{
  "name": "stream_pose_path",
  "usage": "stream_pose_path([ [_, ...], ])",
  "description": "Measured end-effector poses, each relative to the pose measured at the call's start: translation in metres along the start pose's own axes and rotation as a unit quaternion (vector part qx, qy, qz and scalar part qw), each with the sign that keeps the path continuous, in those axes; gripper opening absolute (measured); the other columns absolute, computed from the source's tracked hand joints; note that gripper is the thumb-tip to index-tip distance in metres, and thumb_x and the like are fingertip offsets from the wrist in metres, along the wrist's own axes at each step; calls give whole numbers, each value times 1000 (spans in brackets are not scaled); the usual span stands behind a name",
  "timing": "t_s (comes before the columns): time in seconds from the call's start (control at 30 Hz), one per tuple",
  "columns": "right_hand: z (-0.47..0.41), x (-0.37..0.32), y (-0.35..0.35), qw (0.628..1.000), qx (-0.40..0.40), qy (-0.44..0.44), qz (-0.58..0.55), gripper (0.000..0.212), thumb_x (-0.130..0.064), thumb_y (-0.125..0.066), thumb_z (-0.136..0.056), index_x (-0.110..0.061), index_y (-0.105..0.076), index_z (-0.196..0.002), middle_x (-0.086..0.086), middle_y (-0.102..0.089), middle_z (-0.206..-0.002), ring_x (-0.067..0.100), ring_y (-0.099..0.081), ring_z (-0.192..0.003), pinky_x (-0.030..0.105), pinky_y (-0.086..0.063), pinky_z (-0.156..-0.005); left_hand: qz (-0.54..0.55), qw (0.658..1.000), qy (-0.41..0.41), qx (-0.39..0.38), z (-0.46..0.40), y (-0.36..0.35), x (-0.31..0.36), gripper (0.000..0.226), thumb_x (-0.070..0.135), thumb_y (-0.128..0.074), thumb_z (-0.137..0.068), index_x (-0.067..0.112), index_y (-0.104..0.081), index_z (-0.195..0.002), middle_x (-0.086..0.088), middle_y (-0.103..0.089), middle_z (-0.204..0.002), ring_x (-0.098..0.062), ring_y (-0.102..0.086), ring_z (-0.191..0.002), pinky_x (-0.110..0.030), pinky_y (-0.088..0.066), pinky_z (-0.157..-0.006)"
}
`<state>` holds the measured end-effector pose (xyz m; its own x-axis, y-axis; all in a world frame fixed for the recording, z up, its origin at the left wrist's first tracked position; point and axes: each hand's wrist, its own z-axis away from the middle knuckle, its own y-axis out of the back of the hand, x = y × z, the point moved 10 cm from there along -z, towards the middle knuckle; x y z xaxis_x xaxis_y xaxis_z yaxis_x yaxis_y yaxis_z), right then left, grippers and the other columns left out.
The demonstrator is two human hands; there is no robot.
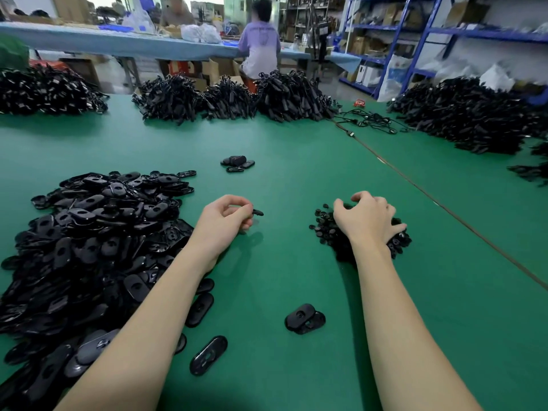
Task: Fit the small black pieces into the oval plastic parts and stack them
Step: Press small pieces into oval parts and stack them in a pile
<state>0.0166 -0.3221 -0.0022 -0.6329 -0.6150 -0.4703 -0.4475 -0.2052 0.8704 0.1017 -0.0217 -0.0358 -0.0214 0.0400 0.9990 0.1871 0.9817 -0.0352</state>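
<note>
- Head view: the heap of small black pieces [360, 232] serves as the landmark; it lies on the green worktop [296, 262], under and around the right hand [366, 219].
- The right hand rests on top of that heap, its fingers [396, 228] curled down into the pieces; whether they have already pinched one I cannot tell.
- The left hand [224, 216] is well to the left of the heap, holding an oval plastic part [257, 213] between thumb and fingers, nearly edge-on, its long axis pointing right toward the heap.
- The big pile of oval plastic parts [92, 250] lies further left of the heap, beyond the left hand.
- A short stack of ovals [304, 318] sits nearer the person than the heap, between the forearms.
- Judgement: the coming move likely turns on the right hand carrying one piece leftward to the held oval's opening.
</note>
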Motion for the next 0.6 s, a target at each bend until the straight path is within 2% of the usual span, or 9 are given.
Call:
stream_pose_path([
  [0.17,6,-6,-5,1000,-1,18,15,36,-50,-53,-93,-29,-65,-120,7,-51,-140,31,-38,-135,53,-26,-114,-6,1000,0,0,0,0,1,3,12,-66,-94,12,-68,-92,4,-70,-67,-9,-61,-63,-18,-54,-63],
  [0.6,25,-43,-15,990,-1,112,-81,15,-38,-57,-92,-30,-70,-96,-1,-62,-117,25,-50,-118,43,-35,-103,-14,1000,-3,0,1,-2,2,4,11,-65,-95,11,-68,-92,4,-69,-66,-10,-60,-63,-17,-55,-64],
])
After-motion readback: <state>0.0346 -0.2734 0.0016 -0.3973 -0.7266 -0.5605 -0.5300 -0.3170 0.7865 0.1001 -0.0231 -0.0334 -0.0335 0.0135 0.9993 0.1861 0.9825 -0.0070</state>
